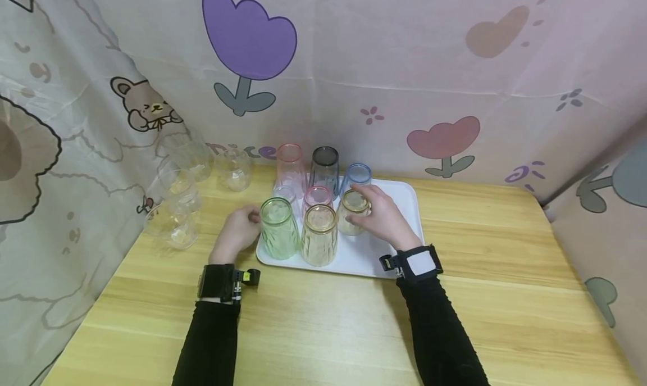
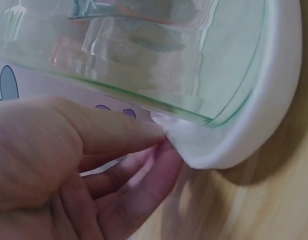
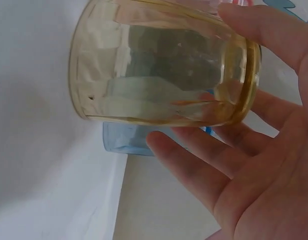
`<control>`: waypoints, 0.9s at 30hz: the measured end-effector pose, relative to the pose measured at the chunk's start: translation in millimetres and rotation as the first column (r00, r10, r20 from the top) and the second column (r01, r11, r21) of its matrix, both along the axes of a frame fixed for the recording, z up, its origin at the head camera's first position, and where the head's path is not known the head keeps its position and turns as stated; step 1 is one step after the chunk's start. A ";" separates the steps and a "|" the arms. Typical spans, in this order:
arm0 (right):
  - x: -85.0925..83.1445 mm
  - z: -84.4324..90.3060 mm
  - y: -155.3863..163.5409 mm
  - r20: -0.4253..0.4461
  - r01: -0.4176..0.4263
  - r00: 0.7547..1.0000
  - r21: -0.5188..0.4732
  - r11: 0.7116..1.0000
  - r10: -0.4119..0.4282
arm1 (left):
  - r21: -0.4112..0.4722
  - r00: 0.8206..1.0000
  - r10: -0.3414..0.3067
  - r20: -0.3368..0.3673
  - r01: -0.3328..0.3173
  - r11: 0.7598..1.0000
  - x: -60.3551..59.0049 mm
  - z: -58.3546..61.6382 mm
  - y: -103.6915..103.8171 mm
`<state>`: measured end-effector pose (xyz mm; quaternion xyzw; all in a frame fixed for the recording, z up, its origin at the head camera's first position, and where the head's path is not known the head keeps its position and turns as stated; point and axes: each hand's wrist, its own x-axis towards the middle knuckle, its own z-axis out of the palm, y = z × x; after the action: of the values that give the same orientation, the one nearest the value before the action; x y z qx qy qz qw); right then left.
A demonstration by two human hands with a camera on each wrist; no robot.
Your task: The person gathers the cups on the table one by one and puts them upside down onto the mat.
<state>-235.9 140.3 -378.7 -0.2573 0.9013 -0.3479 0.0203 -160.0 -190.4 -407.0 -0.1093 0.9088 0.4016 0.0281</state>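
Left hand point(image 1: 236, 231) pinches tray point(image 1: 404, 198) left edge; right hand point(image 1: 384, 217) grips short yellow glass point(image 3: 158, 70); best kept level, clear of blue glass point(image 1: 359, 173)

The tray point(image 1: 406, 206) is white, one glass point(image 1: 281, 231) green, another glass point(image 3: 158, 75) amber, a half-hidden tumbler point(image 1: 284, 193) perhaps lilac.

Free to pass over the counter point(image 1: 495, 251) right of the white tray point(image 1: 403, 198) and between the black sleeves point(image 1: 209, 341). Blocked leftward by clear glasses point(image 1: 235, 172), behind by the patterned curtain point(image 1: 354, 43), on the tray by closely packed coloured tumblers point(image 1: 280, 231) and the right hand point(image 1: 384, 214).
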 end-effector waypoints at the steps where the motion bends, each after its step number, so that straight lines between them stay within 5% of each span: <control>1: 0.3 1.5 1.2 -0.009 0.003 1.000 -0.005 1.000 -0.003 | 0.008 1.000 0.012 -0.020 -0.012 1.000 0.0 0.8 0.2; 5: 0.3 6.6 6.4 -0.047 0.016 0.999 -0.049 0.999 -0.019 | 0.055 0.985 0.103 -0.137 -0.096 0.994 0.1 4.6 -0.2; 8: -0.5 10.0 11.2 -0.075 0.043 0.996 -0.105 0.993 -0.051 | 0.120 0.946 0.199 -0.257 -0.173 0.978 0.5 8.8 -0.5; 10: -0.5 12.7 14.6 -0.093 0.067 0.992 -0.158 0.985 -0.082 | 0.163 0.901 0.257 -0.351 -0.211 0.964 1.1 11.6 -0.4; 17: -2.6 16.2 29.9 -0.093 0.164 0.977 -0.265 0.950 -0.194 | 0.265 0.678 0.390 -0.623 -0.286 0.921 7.9 24.4 -4.7; 20: -5.6 14.4 37.6 -0.076 0.197 0.972 -0.261 0.945 -0.223 | 0.271 0.614 0.411 -0.674 -0.312 0.911 10.5 29.1 -9.7; 22: -8.1 12.6 43.1 -0.067 0.213 0.969 -0.251 0.944 -0.237 | 0.275 0.592 0.424 -0.685 -0.328 0.904 11.6 30.8 -13.4; 24: -9.5 11.5 48.2 -0.054 0.230 0.967 -0.235 0.944 -0.249 | 0.280 0.597 0.435 -0.674 -0.339 0.898 11.5 30.6 -17.2; 27: -12.5 7.7 56.1 -0.036 0.257 0.963 -0.179 0.950 -0.268 | 0.289 0.653 0.456 -0.605 -0.353 0.890 10.5 27.8 -20.9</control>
<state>-248.4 196.3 -371.0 -0.1461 0.8942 -0.4164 -0.0755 -149.4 -211.3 -379.2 -0.1585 0.7798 0.4747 -0.3761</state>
